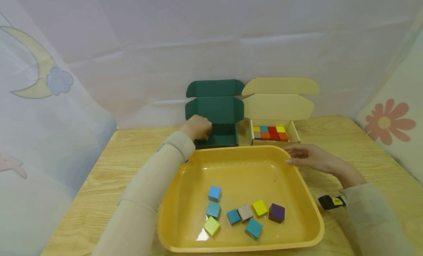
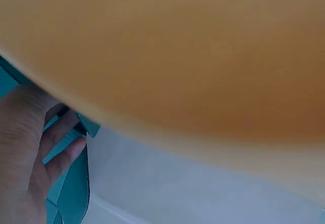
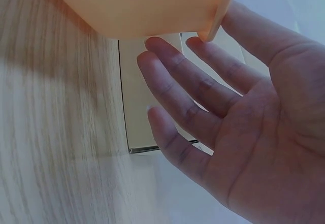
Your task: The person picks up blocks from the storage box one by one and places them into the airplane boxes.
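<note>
My left hand (image 1: 197, 127) reaches into the open dark green box (image 1: 219, 140) and holds a small yellowish block (image 1: 206, 137), mostly hidden under the fingers. In the left wrist view the same hand (image 2: 30, 148) shows only in part beside the green cardboard. My right hand (image 1: 312, 158) is at the far right corner of the yellow tray (image 1: 241, 248), its thumb touching the rim. The right wrist view shows its fingers (image 3: 177, 97) loosely spread outside the tray. Inside the tray lie a purple cube (image 1: 276, 213), a beige cube (image 1: 245, 212) and several blue, teal and yellow cubes.
A cream box (image 1: 275, 142), lid raised, stands right of the green box and holds several coloured cubes (image 1: 273, 133). A black strap (image 1: 327, 202) is by the right wrist. Wood table (image 1: 89, 201) surrounds the tray; a pale cloth (image 1: 158, 58) hangs behind.
</note>
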`<action>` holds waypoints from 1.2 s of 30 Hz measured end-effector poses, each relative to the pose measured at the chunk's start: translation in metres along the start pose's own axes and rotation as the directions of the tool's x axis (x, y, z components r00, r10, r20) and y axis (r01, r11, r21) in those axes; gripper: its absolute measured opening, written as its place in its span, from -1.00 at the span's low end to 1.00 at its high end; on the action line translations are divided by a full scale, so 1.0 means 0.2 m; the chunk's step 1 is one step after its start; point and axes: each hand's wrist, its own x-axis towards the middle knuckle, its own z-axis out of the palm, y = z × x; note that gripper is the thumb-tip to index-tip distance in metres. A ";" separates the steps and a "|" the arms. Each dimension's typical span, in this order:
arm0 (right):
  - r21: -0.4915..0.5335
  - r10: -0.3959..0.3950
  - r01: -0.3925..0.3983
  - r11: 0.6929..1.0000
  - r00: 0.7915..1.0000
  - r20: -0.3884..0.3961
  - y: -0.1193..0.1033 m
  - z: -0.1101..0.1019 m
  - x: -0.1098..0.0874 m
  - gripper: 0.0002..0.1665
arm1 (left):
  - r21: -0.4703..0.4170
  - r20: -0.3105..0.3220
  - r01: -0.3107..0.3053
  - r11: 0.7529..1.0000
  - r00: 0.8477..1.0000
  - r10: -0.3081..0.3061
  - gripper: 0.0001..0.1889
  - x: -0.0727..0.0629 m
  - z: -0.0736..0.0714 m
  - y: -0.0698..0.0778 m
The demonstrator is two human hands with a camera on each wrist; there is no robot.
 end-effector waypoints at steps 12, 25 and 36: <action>-0.007 0.008 -0.008 1.000 1.000 -0.008 -0.01 0.00 -0.01 -0.42 | -0.036 -0.028 -0.004 0.999 1.000 0.003 -0.77 0.00 -0.03 0.00; -0.008 0.017 -0.017 1.000 1.000 -0.005 -0.01 0.01 -0.01 -0.41 | -0.338 -0.120 -0.042 0.940 0.993 0.001 -0.71 -0.06 -0.17 0.02; 0.006 0.013 -0.013 1.000 1.000 -0.001 0.00 0.01 0.01 -0.42 | -0.384 -0.205 -0.167 0.908 0.974 0.093 -0.76 -0.16 -0.28 0.12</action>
